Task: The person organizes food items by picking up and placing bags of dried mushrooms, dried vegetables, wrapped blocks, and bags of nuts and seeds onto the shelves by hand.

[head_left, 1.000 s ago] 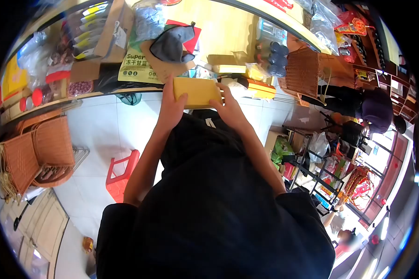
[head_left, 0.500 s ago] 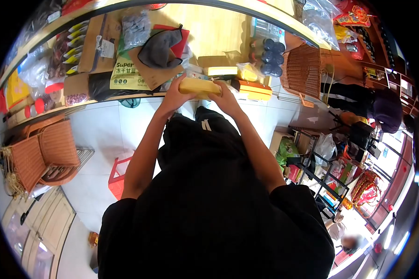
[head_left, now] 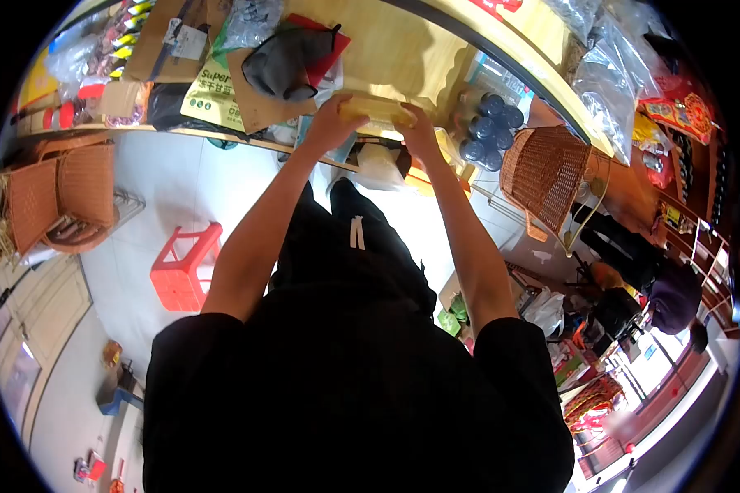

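Note:
A yellow box-shaped object [head_left: 374,112] spans the gap between my two hands, over the near part of the wooden table [head_left: 386,49]. My left hand [head_left: 335,126] grips its left end, and my right hand [head_left: 419,131] has the right end. Left of it lie a dark grey cloth item [head_left: 284,66], a brown cardboard piece [head_left: 251,103] and a yellow-green printed pouch [head_left: 210,97]. Dark-capped bottles [head_left: 491,127] stand to the right. Below my hands a pale plastic bag [head_left: 380,167] shows at the table's front edge.
Wicker chairs stand at left [head_left: 86,193] and right [head_left: 543,177]. A red plastic stool [head_left: 181,275] sits on the floor to the left. Another person in dark clothes [head_left: 674,296] bends over at the far right. Clear plastic bags [head_left: 608,82] lie at upper right.
Both hands have carried the yellow box-shaped object forward, further over the table. The head view has shifted and turned, showing more of the stool and of the bag at the table's edge.

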Demonstrator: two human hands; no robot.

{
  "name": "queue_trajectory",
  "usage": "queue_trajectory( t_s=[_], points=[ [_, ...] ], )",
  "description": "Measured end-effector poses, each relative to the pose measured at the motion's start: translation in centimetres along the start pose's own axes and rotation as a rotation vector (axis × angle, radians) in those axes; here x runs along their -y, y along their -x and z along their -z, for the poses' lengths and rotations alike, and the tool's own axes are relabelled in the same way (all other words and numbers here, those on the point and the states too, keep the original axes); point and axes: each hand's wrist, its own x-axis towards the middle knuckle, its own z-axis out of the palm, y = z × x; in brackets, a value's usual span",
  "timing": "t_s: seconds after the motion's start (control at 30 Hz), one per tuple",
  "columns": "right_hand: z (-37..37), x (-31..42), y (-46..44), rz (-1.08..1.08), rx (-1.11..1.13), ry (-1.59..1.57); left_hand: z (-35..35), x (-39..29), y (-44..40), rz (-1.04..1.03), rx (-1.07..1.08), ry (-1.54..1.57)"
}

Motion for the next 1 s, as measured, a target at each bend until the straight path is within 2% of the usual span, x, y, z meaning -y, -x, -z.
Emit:
queue_trajectory(
  t_s=[0.1, 0.17, 0.23, 0.3, 0.37, 0.43, 0.5, 0.57, 0.63, 0.7, 0.73, 0.77, 0.83, 0.9, 0.97, 1.0],
  points=[
    [1.1, -0.5, -1.2, -0.018, 0.041, 0.012, -2.3, 1.9, -1.6, 0.021, 0.049, 0.045],
    [1.2, -1.0, -1.4, -0.139, 0.049, -0.169, -3.5, 1.7, -2.2, 0.113, 0.048, 0.124],
    [1.3, -1.2, -1.5, -0.16, 0.065, -0.169, -4.4, 1.7, -2.7, 0.22, 0.094, 0.146],
    [1.5, -1.3, -1.3, -0.249, 0.019, -0.22, -5.4, 1.7, -2.9, 0.234, 0.093, 0.168],
    [1.4, -2.0, -2.1, -0.272, 0.079, -0.166, -5.2, 0.6, -3.2, 0.379, 0.203, 0.307],
    [1.2, -3.5, -2.4, -0.238, 0.042, -0.168, -5.6, 0.7, -3.0, 0.374, 0.147, 0.3],
    [1.1, -3.3, -2.5, -0.306, 0.072, -0.143, -6.1, 1.2, -2.8, 0.371, 0.109, 0.293],
    [0.7, -4.5, -3.0, -0.186, 0.047, -0.06, -6.6, 2.2, -3.1, 0.389, 0.169, 0.155],
    [0.6, -6.4, -3.5, -0.252, 0.073, -0.066, -7.2, 3.0, -3.1, 0.404, 0.156, 0.15],
    [0.2, -8.9, -4.7, -0.017, 0.028, 0.157, -7.8, 4.0, -3.5, 0.407, 0.138, 0.014],
    [0.2, -7.1, -3.8, 0.122, -0.023, 0.247, -9.5, 6.6, -3.4, 0.179, -0.034, -0.202],
    [0.0, -6.9, -3.5, 0.106, -0.027, 0.249, -9.5, 6.8, -3.3, 0.182, -0.018, -0.197],
    [-0.3, -6.6, -3.3, 0.109, -0.054, 0.33, -9.2, 6.7, -3.8, 0.346, 0.048, -0.106],
    [-0.2, -6.1, -2.8, 0.076, -0.045, 0.294, -9.0, 6.3, -4.0, 0.373, 0.099, -0.105],
    [-0.3, -6.5, -2.8, 0.111, -0.046, 0.322, -8.5, 5.5, -3.7, 0.489, 0.102, 0.1],
    [-0.3, -6.6, -2.8, 0.089, -0.039, 0.328, -8.4, 5.0, -3.3, 0.469, 0.01, 0.08]
  ],
)
